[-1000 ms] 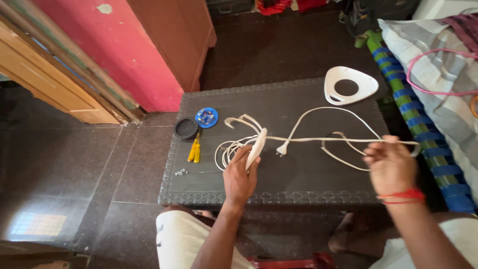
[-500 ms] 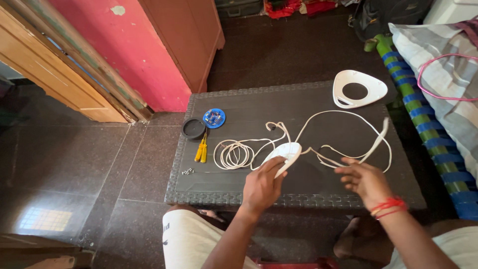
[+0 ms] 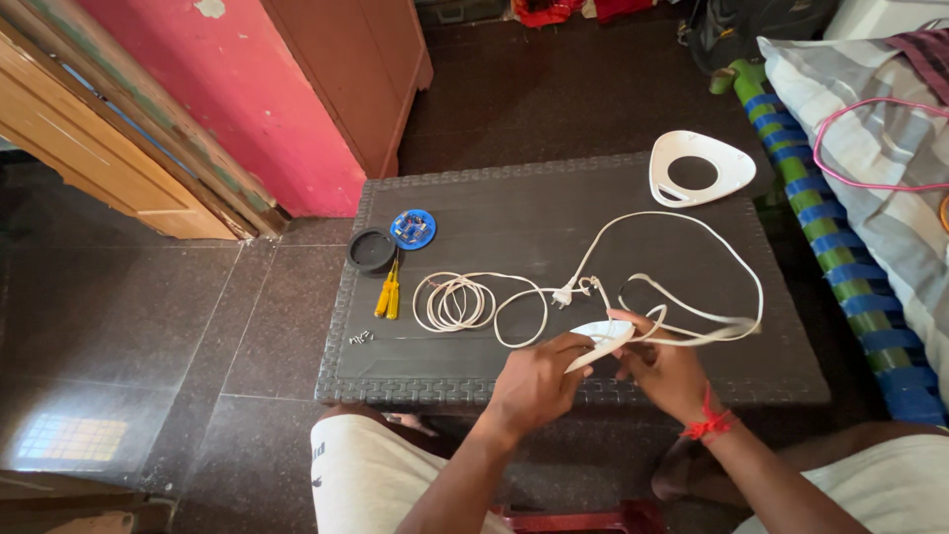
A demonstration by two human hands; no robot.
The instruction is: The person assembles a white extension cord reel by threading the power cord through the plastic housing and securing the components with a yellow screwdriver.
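Note:
My left hand (image 3: 539, 381) grips a small white flat device (image 3: 600, 339) over the near edge of a dark grey woven-pattern table (image 3: 474, 361). My right hand (image 3: 664, 368) is pressed against the same device and pinches the white cable (image 3: 692, 227) that runs from it. The cable loops across the table, forms a small coil (image 3: 453, 302) at the left, and ends in a white plug (image 3: 563, 295) lying near the middle.
A white rounded-triangular cover with a hole (image 3: 700, 168) lies at the far right of the table. A black round cap (image 3: 372, 248), a blue round part (image 3: 412, 228), a yellow screwdriver (image 3: 387, 292) and small screws (image 3: 361, 337) sit at the left. A bed with striped bedding (image 3: 870, 168) stands right.
Both hands have come together near the table's front edge. The white device moved right and closer to me, and the cable's loops have been drawn in with it.

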